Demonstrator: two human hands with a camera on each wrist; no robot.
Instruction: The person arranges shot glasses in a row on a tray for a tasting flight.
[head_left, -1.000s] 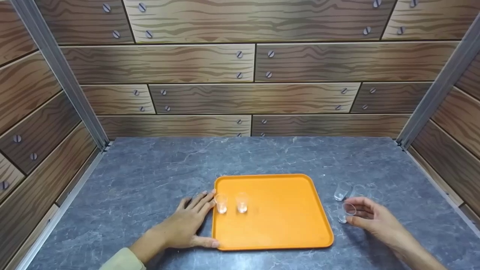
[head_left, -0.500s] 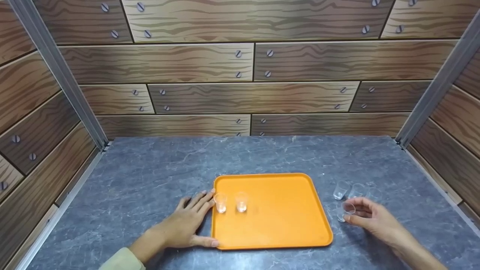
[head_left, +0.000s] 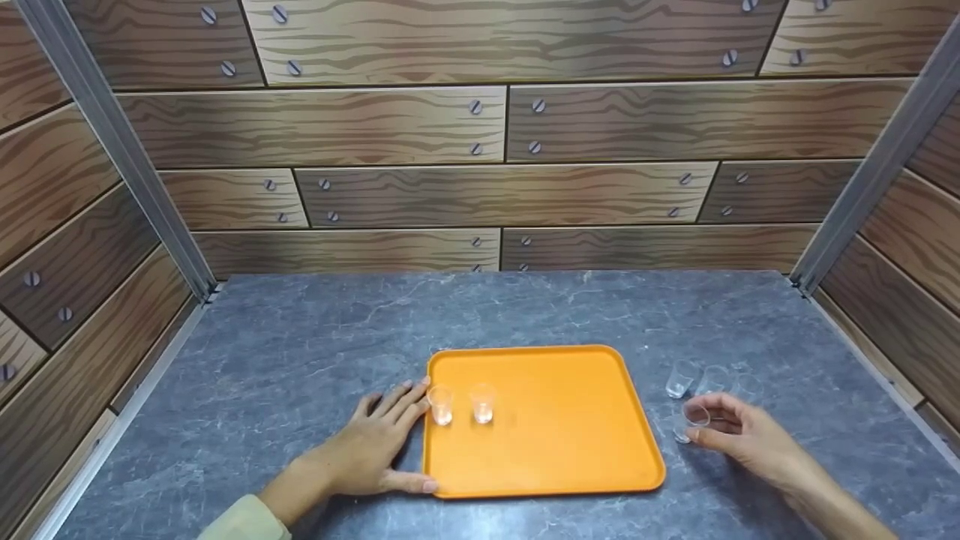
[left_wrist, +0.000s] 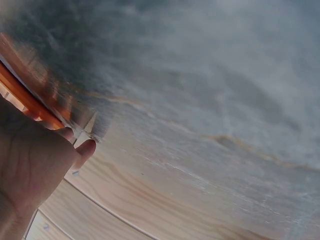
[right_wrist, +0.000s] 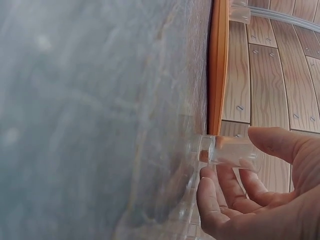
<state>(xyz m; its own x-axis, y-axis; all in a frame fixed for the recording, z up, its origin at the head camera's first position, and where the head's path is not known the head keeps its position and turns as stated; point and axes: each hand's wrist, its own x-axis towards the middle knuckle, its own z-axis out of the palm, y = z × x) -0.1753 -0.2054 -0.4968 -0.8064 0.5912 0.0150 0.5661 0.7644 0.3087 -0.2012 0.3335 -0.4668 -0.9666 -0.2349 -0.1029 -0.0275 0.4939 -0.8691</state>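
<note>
My right hand holds a small clear shot glass between thumb and fingers, just right of the orange tray. In the right wrist view this shot glass stands upright with its base at the table surface. My left hand rests at the tray's left edge, fingers spread and thumb stretched along the near corner. Two more shot glasses, a left one and a right one, stand upright on the tray's left part. In the left wrist view the left hand partly covers the tray rim.
Behind the right hand stand further clear shot glasses: a left one, a middle one and a right one, partly overlapping in view. The grey marbled table is bordered by wood-patterned walls and metal corner posts.
</note>
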